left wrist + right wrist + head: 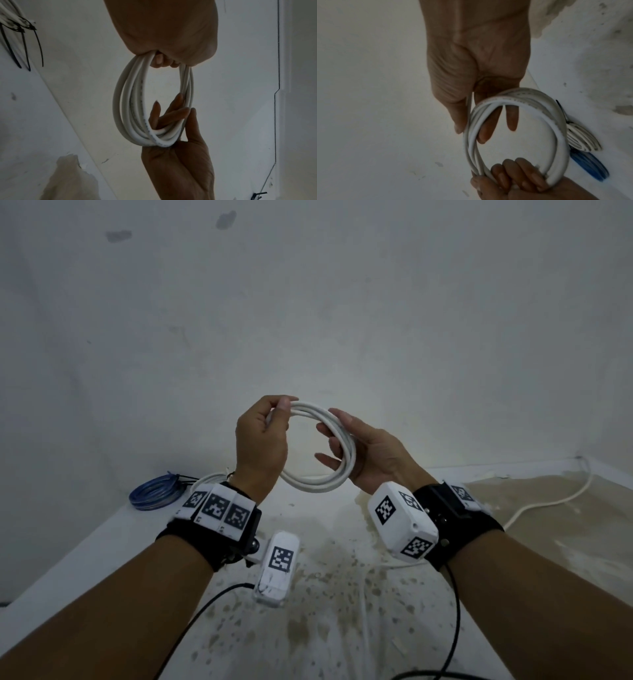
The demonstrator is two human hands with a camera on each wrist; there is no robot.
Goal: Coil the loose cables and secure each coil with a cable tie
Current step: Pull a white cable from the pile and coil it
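The white surface (325, 594), stained and speckled brown, runs out of frame at the bottom and right, so its near edge is cut off; both forearms hide much of its middle. Above it, held in the air in front of the wall, is the white cable coil (322, 479) — several loops, no tie visible on it. The left hand (262, 440) is closed round the coil's upper left part, fingers curled over the strands and thumb tip pressed on top; which strand is the cable's end is hard to make out inside the fist. The right hand (368, 453) has straight, spread fingers passed through the ring, the coil lying across the palm, thumb alongside the outer loop. Near the surface's far left edge lies a blue cable coil (154, 494) with a black cable tie (186, 478) — beside it a second white coil (580, 138), mostly hidden behind the left wrist in the head view. A loose white cable (548, 501) trails along the far right edge.
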